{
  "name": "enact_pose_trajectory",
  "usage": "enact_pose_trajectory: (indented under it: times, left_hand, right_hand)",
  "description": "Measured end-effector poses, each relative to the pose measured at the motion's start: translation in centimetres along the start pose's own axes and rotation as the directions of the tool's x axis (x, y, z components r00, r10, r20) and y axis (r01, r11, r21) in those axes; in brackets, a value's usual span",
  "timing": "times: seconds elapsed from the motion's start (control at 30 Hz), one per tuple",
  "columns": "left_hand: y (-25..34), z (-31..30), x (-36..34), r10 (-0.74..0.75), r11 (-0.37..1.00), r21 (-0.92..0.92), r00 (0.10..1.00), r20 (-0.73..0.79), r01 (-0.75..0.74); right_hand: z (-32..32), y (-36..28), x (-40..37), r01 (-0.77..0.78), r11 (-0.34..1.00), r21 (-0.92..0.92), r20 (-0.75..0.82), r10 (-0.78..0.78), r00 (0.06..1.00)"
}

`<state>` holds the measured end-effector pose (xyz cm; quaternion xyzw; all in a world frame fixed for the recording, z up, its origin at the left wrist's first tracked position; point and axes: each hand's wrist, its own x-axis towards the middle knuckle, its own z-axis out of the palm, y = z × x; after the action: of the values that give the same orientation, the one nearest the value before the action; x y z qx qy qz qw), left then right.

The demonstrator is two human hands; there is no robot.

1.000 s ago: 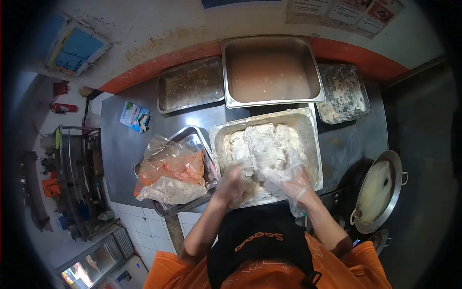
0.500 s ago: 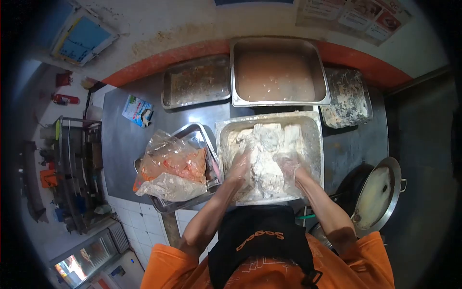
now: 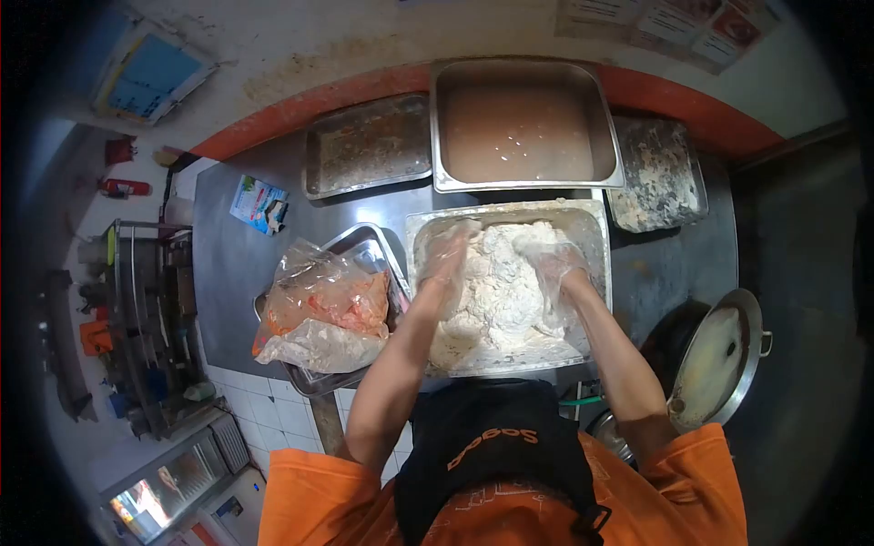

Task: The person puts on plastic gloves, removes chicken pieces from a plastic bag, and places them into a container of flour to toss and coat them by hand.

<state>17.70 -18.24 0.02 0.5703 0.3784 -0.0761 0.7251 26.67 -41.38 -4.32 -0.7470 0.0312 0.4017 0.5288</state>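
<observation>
In front of me a flour-dusted metal pan [image 3: 601,264] holds a heap of white flour-coated pieces [image 3: 501,291]. My left hand [image 3: 448,259], in a clear plastic glove, lies against the heap inside the pan's left side, its fingers stretched toward the far wall. On the right side of the heap rests my right hand [image 3: 555,266], gloved too, its fingertips pointing inward; flour and plastic blur how its fingers lie. Left of the pan, a plastic bag of orange-red raw pieces [image 3: 341,300] sits on a metal tray [image 3: 390,238].
A deep pan of cloudy brownish liquid [image 3: 519,136] stands behind. Beside it are a shallow tray [image 3: 364,150] and a flour-crusted container [image 3: 657,173]. A blue packet [image 3: 260,206] lies at left. A large wok-like pan [image 3: 724,364] is at lower right.
Both hands have moved farther toward the pan's far side. The coated pieces are rearranged, with more of the heap showing near the front. The whole view has shifted slightly.
</observation>
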Motion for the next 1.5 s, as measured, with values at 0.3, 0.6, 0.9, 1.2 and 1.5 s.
enact_pose_trajectory:
  times: [0.3,0.6,0.9,1.2,1.5]
  left_hand:
    - [-1.7,-1.5,-1.5,0.094,0.990,0.078,0.954,0.285,-0.121]
    - [-5.2,-2.4,-15.5,0.544,-0.062,0.931,0.770,0.334,-0.360]
    - [-5.5,1.0,-8.2,-0.079,0.855,0.513,0.997,-0.020,0.078]
    - [-2.3,0.6,-11.1,-0.164,0.629,-0.771,0.986,-0.010,0.096]
    - [-4.3,1.7,-5.2,-0.097,0.838,-0.535,0.995,0.038,0.102]
  right_hand:
    - [1.6,-13.8,-9.4,0.249,0.724,-0.643,0.249,-0.109,0.962]
    - [-0.1,-8.8,-5.6,0.331,0.611,-0.719,0.247,-0.221,0.944]
    - [5.5,-8.9,-2.4,-0.084,0.934,-0.346,0.510,0.262,0.819]
    - [4.2,-12.7,-9.8,0.600,0.634,-0.488,0.388,-0.458,0.800]
    - [4.9,-4.9,-1.4,0.043,0.974,-0.221,0.381,0.046,0.924]
